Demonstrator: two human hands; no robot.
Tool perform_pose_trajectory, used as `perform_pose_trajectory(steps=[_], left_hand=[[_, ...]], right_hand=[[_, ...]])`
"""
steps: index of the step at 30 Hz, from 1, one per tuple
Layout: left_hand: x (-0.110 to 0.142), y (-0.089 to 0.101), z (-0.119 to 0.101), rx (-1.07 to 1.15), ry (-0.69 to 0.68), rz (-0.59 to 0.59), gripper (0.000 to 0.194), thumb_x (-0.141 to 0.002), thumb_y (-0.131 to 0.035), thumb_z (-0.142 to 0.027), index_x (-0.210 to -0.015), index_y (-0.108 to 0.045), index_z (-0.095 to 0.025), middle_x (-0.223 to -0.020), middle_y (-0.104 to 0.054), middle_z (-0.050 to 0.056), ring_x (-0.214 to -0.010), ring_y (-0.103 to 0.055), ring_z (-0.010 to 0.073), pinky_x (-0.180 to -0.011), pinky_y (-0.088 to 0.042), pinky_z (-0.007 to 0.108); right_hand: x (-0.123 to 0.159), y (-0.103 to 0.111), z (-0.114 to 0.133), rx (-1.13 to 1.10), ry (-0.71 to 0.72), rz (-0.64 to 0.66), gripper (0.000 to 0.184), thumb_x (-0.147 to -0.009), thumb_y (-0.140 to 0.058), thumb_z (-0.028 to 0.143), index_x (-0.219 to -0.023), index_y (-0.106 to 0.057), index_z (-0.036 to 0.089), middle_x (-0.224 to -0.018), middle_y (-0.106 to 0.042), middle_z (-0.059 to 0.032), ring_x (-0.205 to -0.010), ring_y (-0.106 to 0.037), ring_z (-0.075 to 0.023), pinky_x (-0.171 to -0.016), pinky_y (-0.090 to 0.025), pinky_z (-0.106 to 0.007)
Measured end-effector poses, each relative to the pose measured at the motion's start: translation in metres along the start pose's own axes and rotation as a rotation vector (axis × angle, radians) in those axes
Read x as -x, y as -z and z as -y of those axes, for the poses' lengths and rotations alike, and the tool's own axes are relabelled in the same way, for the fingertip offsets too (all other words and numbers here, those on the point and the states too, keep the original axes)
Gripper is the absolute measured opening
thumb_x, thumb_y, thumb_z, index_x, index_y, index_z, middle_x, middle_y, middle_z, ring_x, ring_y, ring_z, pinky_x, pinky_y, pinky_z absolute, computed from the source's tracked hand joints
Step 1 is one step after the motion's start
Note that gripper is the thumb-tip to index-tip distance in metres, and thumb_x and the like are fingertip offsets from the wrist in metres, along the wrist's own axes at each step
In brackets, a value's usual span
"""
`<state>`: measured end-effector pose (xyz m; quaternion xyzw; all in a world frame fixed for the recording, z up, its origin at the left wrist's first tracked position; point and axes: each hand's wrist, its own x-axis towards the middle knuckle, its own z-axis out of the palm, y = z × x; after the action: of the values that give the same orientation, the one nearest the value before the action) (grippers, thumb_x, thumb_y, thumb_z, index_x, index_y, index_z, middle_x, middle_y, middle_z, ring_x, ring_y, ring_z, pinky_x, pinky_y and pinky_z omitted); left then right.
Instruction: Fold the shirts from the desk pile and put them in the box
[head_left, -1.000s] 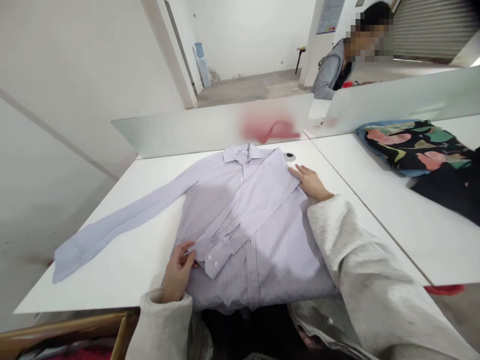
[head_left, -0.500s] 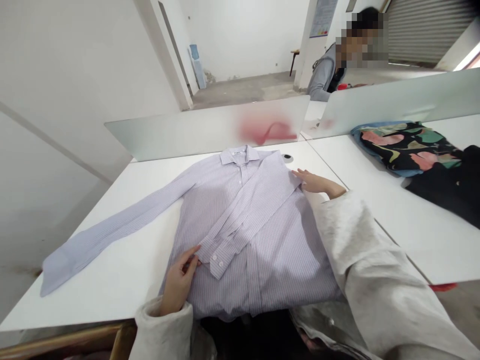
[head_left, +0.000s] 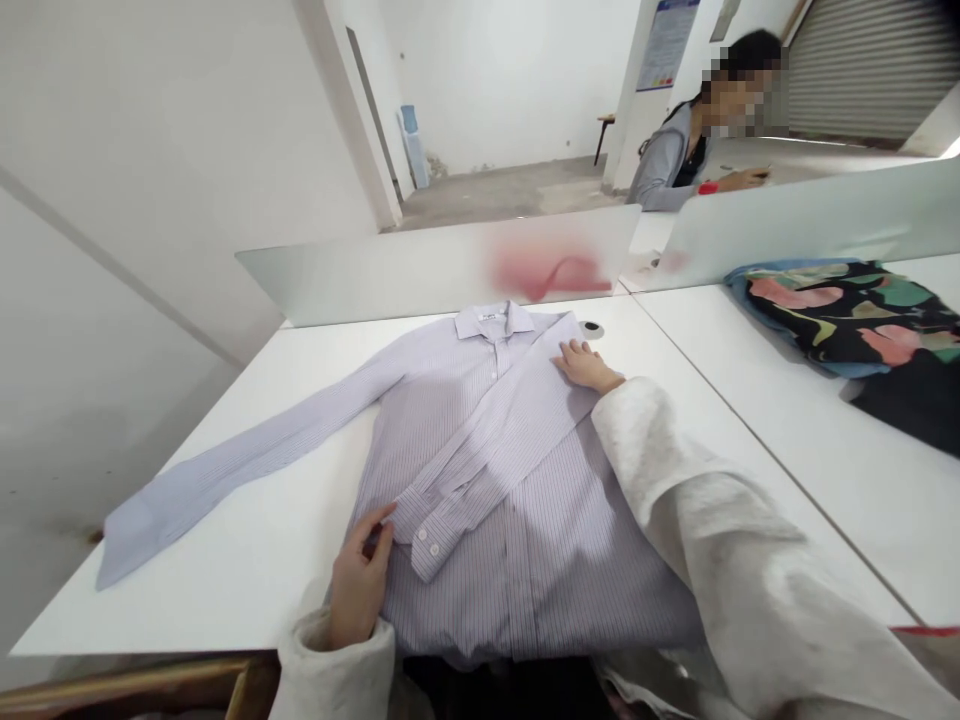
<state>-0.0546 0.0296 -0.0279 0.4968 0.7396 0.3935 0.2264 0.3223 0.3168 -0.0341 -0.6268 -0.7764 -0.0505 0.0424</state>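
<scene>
A pale lilac striped button-up shirt lies front up, its collar toward the far side. One sleeve is folded diagonally across the chest. The other sleeve stretches out to the left. At the folded sleeve's cuff, my left hand pinches the edge between thumb and fingers; two white buttons show beside it. My right hand rests flat on the folded sleeve near the shoulder, fingers stretched out.
The shirt lies on a white table backed by a frosted divider. Folded dark patterned clothes lie at the right. Behind the divider sits a person in a grey top. A wooden frame stands at the lower left.
My right hand has moved left from the shirt's shoulder edge onto the folded sleeve. My left hand stays at the cuff. The view has shifted slightly.
</scene>
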Motion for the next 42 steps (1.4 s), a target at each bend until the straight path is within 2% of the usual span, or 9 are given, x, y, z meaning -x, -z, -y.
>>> perform_pose_trajectory(steps=[4,8,13,20,23,26,32,36,42], left_hand=[[0.0,0.0,-0.003,-0.048,-0.016,-0.001,0.043,-0.074,-0.051,-0.051,-0.099,-0.068,-0.021,-0.1,-0.07,0.006,-0.085,-0.063,0.023,-0.079,-0.05,0.037],[0.001,-0.001,-0.007,-0.077,-0.02,0.024,0.045,-0.075,-0.051,-0.052,-0.103,-0.067,-0.021,-0.103,-0.069,0.006,-0.086,-0.063,0.0234,-0.082,-0.049,0.038],[0.0,-0.003,-0.002,-0.068,-0.024,0.028,0.044,-0.074,-0.051,-0.051,-0.103,-0.067,-0.022,-0.107,-0.068,0.006,-0.096,-0.062,0.0244,-0.089,-0.047,0.039],[0.004,-0.006,-0.005,-0.148,-0.073,0.02,0.057,-0.079,-0.05,-0.054,-0.121,-0.057,-0.016,-0.097,-0.066,0.008,-0.074,-0.062,0.0214,-0.066,-0.051,0.036],[0.008,-0.009,-0.01,-0.221,-0.259,-0.03,0.047,-0.083,-0.05,-0.049,-0.119,-0.06,-0.02,-0.122,-0.059,0.011,-0.097,-0.061,0.0242,-0.082,-0.051,0.039],[0.01,-0.013,-0.009,-0.323,-0.457,0.016,0.039,-0.085,-0.05,-0.045,-0.113,-0.065,-0.024,-0.133,-0.054,0.008,-0.122,-0.049,0.0285,-0.103,-0.038,0.046],[0.006,-0.022,0.001,-0.447,-0.406,0.093,0.048,-0.085,-0.048,-0.043,-0.125,-0.057,-0.019,-0.139,-0.05,0.008,-0.134,-0.037,0.0296,-0.111,-0.027,0.051],[0.005,-0.022,0.003,-0.477,-0.374,0.089,0.048,-0.085,-0.046,-0.041,-0.127,-0.056,-0.02,-0.14,-0.049,0.008,-0.136,-0.034,0.0293,-0.113,-0.022,0.052],[0.006,-0.022,0.002,-0.513,-0.359,0.099,0.049,-0.087,-0.043,-0.04,-0.13,-0.053,-0.018,-0.143,-0.046,0.008,-0.137,-0.031,0.0283,-0.113,-0.02,0.051]], right_hand=[[0.0,-0.013,-0.001,-0.087,-0.202,0.051,0.068,-0.093,-0.02,0.057,-0.146,-0.029,0.015,-0.151,-0.025,-0.0194,-0.136,-0.025,-0.0395,-0.104,-0.027,-0.057],[-0.006,-0.007,-0.004,-0.126,-0.305,0.096,0.075,-0.091,-0.022,0.062,-0.148,-0.027,0.013,-0.152,-0.019,-0.0222,-0.138,-0.019,-0.0419,-0.105,-0.022,-0.061],[0.001,-0.006,0.015,-0.064,-0.176,-0.05,0.065,-0.094,-0.021,0.053,-0.146,-0.031,0.017,-0.152,-0.024,-0.0166,-0.139,-0.016,-0.0388,-0.107,-0.016,-0.063],[-0.005,-0.011,0.016,-0.138,-0.255,-0.001,0.069,-0.092,-0.022,0.061,-0.147,-0.03,0.021,-0.153,-0.023,-0.0139,-0.14,-0.016,-0.0374,-0.108,-0.017,-0.058],[-0.004,-0.008,0.017,-0.121,-0.266,-0.063,0.066,-0.093,-0.025,0.057,-0.145,-0.033,0.019,-0.151,-0.027,-0.0151,-0.138,-0.02,-0.0378,-0.107,-0.019,-0.057],[0.003,-0.004,0.022,-0.047,-0.241,-0.172,0.06,-0.094,-0.027,0.047,-0.142,-0.038,0.011,-0.145,-0.036,-0.0191,-0.135,-0.028,-0.0367,-0.105,-0.026,-0.053],[0.009,0.003,0.031,0.025,-0.155,-0.145,0.048,-0.094,-0.021,0.024,-0.111,-0.059,0.0,-0.111,-0.06,-0.0248,-0.106,-0.055,-0.0297,-0.085,-0.044,-0.04],[0.007,-0.001,0.028,0.027,-0.125,-0.116,0.05,-0.095,-0.024,0.031,-0.118,-0.055,-0.001,-0.12,-0.057,-0.0256,-0.112,-0.052,-0.0308,-0.088,-0.043,-0.041],[0.009,-0.009,0.012,-0.009,-0.097,-0.043,0.065,-0.094,-0.028,0.048,-0.142,-0.034,0.005,-0.147,-0.034,-0.019,-0.136,-0.03,-0.0294,-0.109,-0.024,-0.044]])
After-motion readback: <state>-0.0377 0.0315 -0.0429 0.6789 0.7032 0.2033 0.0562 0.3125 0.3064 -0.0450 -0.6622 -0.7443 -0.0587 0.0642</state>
